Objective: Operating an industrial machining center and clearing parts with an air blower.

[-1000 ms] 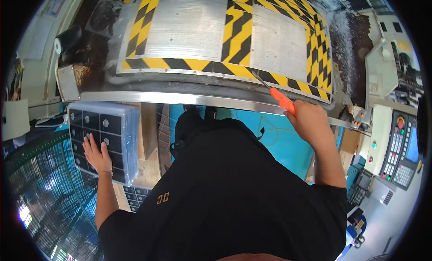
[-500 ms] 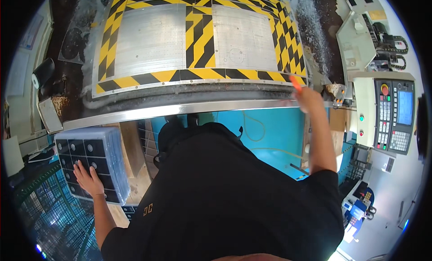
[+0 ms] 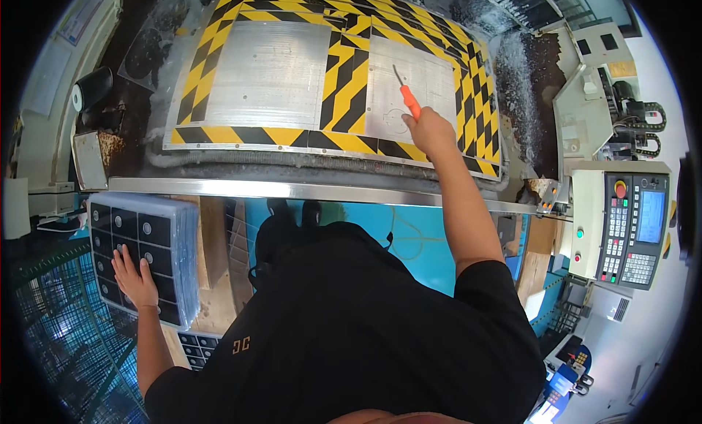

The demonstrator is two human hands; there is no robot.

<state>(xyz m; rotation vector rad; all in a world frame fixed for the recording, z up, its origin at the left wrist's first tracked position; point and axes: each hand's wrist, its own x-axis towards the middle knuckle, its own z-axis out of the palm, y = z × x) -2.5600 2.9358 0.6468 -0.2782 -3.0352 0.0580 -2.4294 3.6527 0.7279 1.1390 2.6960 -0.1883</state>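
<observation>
A: ok so where's the orange-handled hand tool (image 3: 411, 102) sitting?
B: Over the right-hand bare panel of the striped metal plate (image 3: 270, 69), thin dark shaft aimed at the plate's far side. Can't tell if the tip's touching.
A: And the grip?
B: Right hand (image 3: 433, 137) has its fingers wrapped round the handle, above that same plate.
A: Left one?
B: Left hand (image 3: 136, 279) is well off the plate, on the near side past its left corner — palm down, fingers spread on a plastic-wrapped stack of black panels (image 3: 155, 230) with round silvery discs.
A: Anything else around?
B: Bright steel rail (image 3: 292, 188) along the plate's near side, plus a CNC control panel (image 3: 635, 230) right of the plate — red knob, lit screen, rows of keys.
</observation>
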